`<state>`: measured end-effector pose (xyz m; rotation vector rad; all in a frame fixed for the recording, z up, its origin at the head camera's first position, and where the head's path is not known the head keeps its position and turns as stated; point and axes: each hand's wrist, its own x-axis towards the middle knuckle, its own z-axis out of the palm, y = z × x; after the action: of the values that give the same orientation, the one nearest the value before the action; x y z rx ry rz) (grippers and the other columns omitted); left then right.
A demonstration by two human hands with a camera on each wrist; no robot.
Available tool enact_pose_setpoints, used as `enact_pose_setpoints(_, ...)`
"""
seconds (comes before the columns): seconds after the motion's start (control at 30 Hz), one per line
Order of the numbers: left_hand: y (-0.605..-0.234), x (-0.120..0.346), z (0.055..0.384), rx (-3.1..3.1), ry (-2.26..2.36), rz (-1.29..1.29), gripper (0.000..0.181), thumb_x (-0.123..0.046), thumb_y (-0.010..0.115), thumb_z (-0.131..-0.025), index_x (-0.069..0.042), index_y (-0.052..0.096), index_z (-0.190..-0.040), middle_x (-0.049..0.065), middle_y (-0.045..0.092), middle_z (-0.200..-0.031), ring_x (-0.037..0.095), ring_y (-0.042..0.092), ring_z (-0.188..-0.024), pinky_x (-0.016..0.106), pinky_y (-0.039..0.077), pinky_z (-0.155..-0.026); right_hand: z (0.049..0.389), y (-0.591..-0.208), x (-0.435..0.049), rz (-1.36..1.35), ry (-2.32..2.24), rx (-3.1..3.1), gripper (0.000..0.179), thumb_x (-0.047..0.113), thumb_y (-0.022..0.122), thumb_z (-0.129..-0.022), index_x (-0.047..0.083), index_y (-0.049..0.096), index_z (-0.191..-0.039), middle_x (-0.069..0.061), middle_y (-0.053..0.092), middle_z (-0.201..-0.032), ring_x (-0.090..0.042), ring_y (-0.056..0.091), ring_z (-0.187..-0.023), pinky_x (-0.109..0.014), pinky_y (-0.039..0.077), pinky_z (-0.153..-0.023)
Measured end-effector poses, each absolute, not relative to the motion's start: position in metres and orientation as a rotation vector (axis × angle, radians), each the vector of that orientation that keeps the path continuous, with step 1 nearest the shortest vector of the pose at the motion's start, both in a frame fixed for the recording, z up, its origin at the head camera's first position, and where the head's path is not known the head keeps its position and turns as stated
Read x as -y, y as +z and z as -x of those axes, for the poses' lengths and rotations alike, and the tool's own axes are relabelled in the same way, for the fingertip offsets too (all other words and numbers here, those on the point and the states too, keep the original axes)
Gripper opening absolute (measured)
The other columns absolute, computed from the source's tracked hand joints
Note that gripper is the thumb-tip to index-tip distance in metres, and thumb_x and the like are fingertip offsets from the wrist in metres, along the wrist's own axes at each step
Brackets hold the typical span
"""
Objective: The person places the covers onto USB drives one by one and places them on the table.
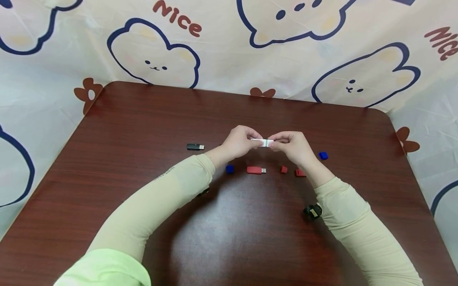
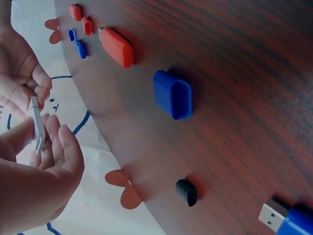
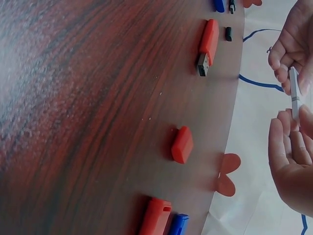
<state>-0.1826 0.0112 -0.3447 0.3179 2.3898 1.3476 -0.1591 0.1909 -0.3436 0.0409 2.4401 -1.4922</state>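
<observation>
Above the table, both hands hold a slim white USB stick (image 1: 265,142) between them. My left hand (image 1: 239,142) pinches its left end between thumb and fingers. The right hand (image 1: 292,146) pinches the other end in the same way. A thin seam crosses the white stick (image 3: 294,98) near its middle in the right wrist view. Fingers cover both ends. Below the hands on the table lie a red USB stick (image 1: 254,170) with its metal plug bare, a small red cap (image 1: 284,169) and a hollow blue cap (image 1: 229,169).
A black USB stick (image 1: 194,147) lies to the left, plug bare; its small black cap (image 2: 187,192) shows in the left wrist view. A blue USB stick (image 2: 296,224) is partly in frame there. Right of the hands are a red piece (image 1: 299,172) and a blue piece (image 1: 323,155).
</observation>
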Motion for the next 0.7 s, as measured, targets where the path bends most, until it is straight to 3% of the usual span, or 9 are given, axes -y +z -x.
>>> enact_pose_setpoints(0.53, -0.3437, -0.0116, 0.1827, -2.416, 1.345, -0.334, 0.019, -0.018, 0.067, -0.087, -0.003, 0.07, -0.097, 0.011, 0.069, -0.092, 0.024, 0.065, -0.084, 0.02, 0.045, -0.063, 0.1597, -0.3432, -0.1905, -0.034, -1.475, -2.471, 0.027, 0.015, 0.065, -0.088, -0.001, 0.065, -0.11, -0.018, 0.069, -0.104, -0.027, 0.067, -0.096, -0.035, 0.052, -0.086)
enact_pose_setpoints(0.7, -0.3454, -0.0113, 0.1827, -2.423, 1.339, -0.328, 0.018, -0.018, 0.067, -0.086, -0.003, 0.071, -0.096, 0.01, 0.07, -0.091, 0.022, 0.064, -0.083, 0.019, 0.044, -0.062, 0.1593, -0.3443, -0.1896, -0.037, -1.495, -2.462, 0.026, 0.013, 0.065, -0.087, -0.003, 0.066, -0.108, -0.01, 0.072, -0.096, -0.017, 0.068, -0.087, -0.038, 0.052, -0.087)
